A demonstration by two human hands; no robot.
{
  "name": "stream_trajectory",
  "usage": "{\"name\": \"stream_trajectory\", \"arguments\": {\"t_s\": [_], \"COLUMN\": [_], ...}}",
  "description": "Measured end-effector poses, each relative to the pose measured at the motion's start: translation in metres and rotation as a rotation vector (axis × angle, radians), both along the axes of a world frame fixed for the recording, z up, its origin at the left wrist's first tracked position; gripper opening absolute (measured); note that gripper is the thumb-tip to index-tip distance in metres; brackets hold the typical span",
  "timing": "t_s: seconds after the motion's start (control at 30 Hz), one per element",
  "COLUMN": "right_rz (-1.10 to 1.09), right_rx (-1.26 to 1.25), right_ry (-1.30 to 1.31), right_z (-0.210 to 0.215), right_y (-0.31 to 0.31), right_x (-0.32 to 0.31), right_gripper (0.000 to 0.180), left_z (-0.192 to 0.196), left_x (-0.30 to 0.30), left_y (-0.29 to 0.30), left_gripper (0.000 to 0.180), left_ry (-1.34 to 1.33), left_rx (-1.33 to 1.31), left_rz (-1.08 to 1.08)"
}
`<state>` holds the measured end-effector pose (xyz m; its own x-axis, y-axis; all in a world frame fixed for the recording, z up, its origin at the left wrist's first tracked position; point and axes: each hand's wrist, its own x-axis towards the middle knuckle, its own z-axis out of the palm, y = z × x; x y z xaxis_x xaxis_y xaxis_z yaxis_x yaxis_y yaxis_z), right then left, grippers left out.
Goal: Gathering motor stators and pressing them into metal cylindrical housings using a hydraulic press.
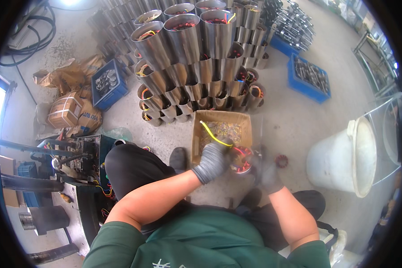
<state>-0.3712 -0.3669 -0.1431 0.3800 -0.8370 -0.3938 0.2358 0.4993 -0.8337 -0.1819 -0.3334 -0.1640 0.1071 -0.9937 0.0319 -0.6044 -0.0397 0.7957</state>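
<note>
My left hand (213, 161), in a grey glove, is closed at the near side of a cardboard box. A yellow-green wire (213, 135) runs out past its fingertips, over the box. Right beside those fingers is a round metal motor stator (242, 159) with red windings in its open end. My right hand (270, 177), also gloved, is at the stator's right side; motion smears its fingers, so its grip does not show. Small wire scraps (230, 128) lie in the cardboard box (196, 142) beneath.
Stacked steel cylinders with coloured wires (183, 42) rise ahead. Blue crates of metal parts (309, 77) stand at the far right, another blue crate (109, 85) at the left. A white bucket (335, 156) is at my right, a machine (82, 156) at my left. A small dark-red ring (281, 161) lies on the floor.
</note>
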Motion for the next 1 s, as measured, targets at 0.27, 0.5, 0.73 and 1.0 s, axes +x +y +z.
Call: {"name": "stream_trajectory", "arguments": {"t_s": [0.27, 0.5, 0.73, 1.0], "right_rz": [0.125, 0.061, -0.039, -0.068], "right_rx": [-0.244, -0.114, 0.202, 0.251], "right_ry": [0.187, 0.047, -0.149, -0.07], "right_z": [-0.006, -0.005, -0.028, -0.072], "right_y": [0.002, 0.004, -0.01, -0.028], "right_x": [-0.009, -0.003, -0.006, -0.021], "right_gripper": [0.04, 0.042, 0.045, 0.047], "left_z": [0.026, 0.014, -0.029, 0.036], "left_x": [-0.004, -0.003, 0.005, 0.023], "left_y": [-0.006, 0.002, -0.01, -0.017], "left_gripper": [0.023, 0.017, 0.014, 0.016], "left_ry": [-0.125, -0.196, 0.604, 0.013], "left_rx": [-0.026, -0.147, 0.099, -0.039], "left_rz": [-0.126, -0.139, 0.253, -0.286]}}
